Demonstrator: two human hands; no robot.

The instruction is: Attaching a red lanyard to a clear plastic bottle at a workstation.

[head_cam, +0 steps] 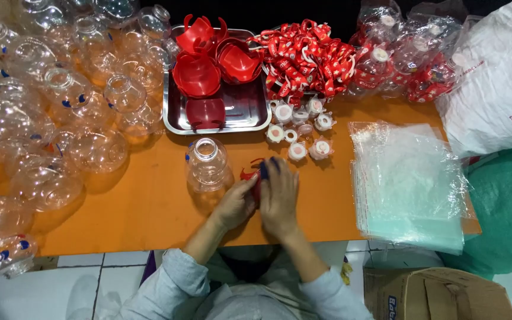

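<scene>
Both my hands meet at the middle of the orange table (149, 207). My left hand (235, 204) and my right hand (280, 198) close together around a red plastic part (250, 175), of which only an edge and a blue bit show above my fingers. A clear round plastic bottle (207, 163) stands upright just left of my hands, apart from them.
A metal tray (244, 109) holds red plastic cups. Many clear bottles (48, 118) pile on the left. Small white caps (297, 127) lie behind my hands, red straps (303, 56) beyond. Clear bags (407, 184) are stacked on the right, a cardboard box (440, 293) below.
</scene>
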